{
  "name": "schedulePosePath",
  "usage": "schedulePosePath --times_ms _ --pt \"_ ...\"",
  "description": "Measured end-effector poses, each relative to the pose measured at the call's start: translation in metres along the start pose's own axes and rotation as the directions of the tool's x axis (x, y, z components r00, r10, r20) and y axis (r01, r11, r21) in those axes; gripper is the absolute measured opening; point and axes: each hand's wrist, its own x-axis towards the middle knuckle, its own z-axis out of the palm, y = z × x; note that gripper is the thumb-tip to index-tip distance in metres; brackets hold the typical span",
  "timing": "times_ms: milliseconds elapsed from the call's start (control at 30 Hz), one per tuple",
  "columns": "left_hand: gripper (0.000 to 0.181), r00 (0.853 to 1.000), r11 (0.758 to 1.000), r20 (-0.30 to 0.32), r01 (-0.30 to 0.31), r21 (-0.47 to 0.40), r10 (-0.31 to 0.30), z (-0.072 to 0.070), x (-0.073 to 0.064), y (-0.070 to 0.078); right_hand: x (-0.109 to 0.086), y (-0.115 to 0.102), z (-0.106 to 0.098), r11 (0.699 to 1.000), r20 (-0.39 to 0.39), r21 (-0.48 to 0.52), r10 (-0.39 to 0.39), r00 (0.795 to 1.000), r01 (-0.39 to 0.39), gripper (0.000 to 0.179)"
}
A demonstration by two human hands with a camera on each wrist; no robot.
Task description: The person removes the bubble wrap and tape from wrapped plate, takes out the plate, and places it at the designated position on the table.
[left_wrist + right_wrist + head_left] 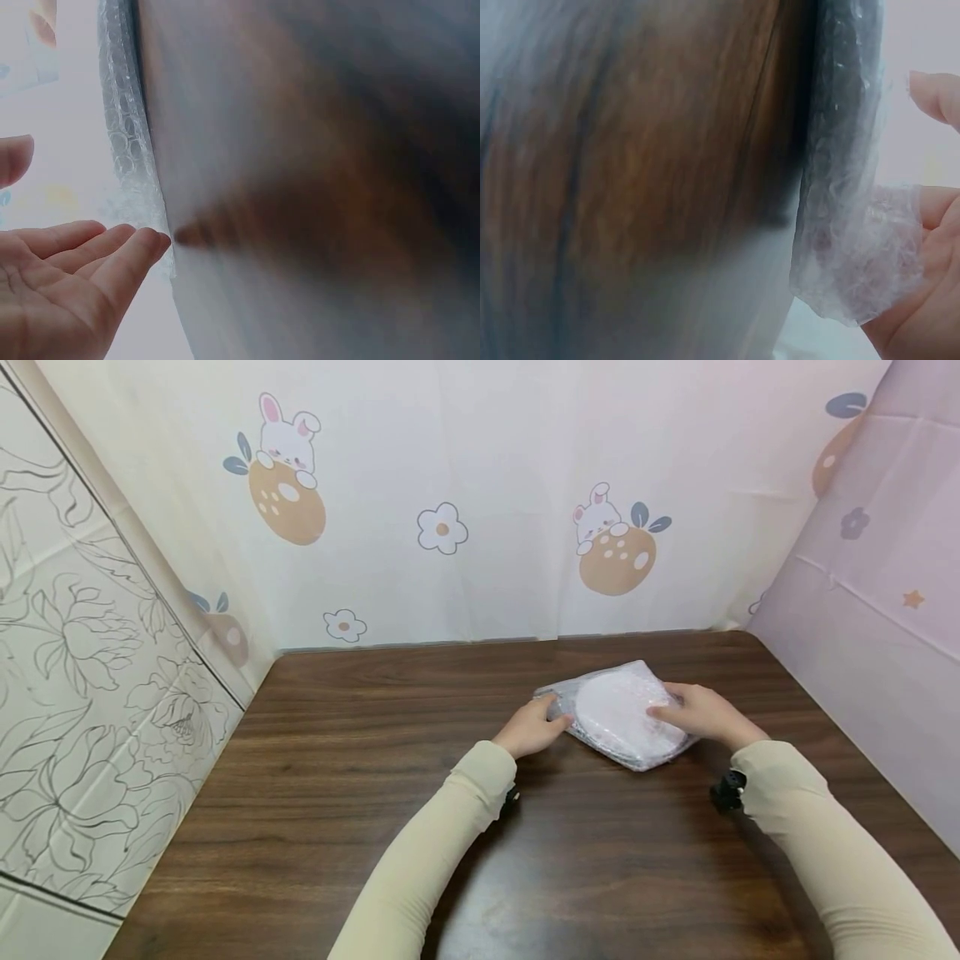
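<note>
A clear bubble-wrap packet (637,745) with a round white item (613,706) showing inside lies toward the back right of a brown wooden table. My left hand (531,727) is at its left corner. In the left wrist view the straight left fingers (124,259) reach the bubble-wrap edge, with the thumb well apart. Over the right side of the packet is my right hand (701,714), thumb and fingers spread apart on it. A crinkled flap of bubble wrap (862,262) covers part of the right fingers in the right wrist view.
The wooden table top (337,793) extends to the left and front of the packet. A printed curtain (487,460) with rabbits and flowers hangs along the back edge. Another patterned panel (82,668) stands at the left, and a pale sheet (885,635) hangs at the right.
</note>
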Motion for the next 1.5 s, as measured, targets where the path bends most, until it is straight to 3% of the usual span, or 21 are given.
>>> schedulePosePath --times_ms 267,1133,1500 --pt "0.063 1.000 1.000 -0.008 0.011 -0.003 -0.011 -0.008 -0.006 -0.008 0.002 -0.011 0.008 0.998 -0.005 -0.006 -0.055 0.998 0.055 0.081" --pt "0.057 0.985 0.993 -0.142 0.110 0.046 -0.103 -0.040 -0.024 -0.040 0.018 -0.054 0.035 0.977 -0.010 -0.026 -0.213 0.977 0.213 0.087" --pt "0.068 0.971 0.995 -0.224 0.091 0.045 -0.079 -0.050 -0.034 -0.039 0.023 -0.066 0.038 0.964 -0.012 -0.021 -0.264 0.964 0.264 0.086"
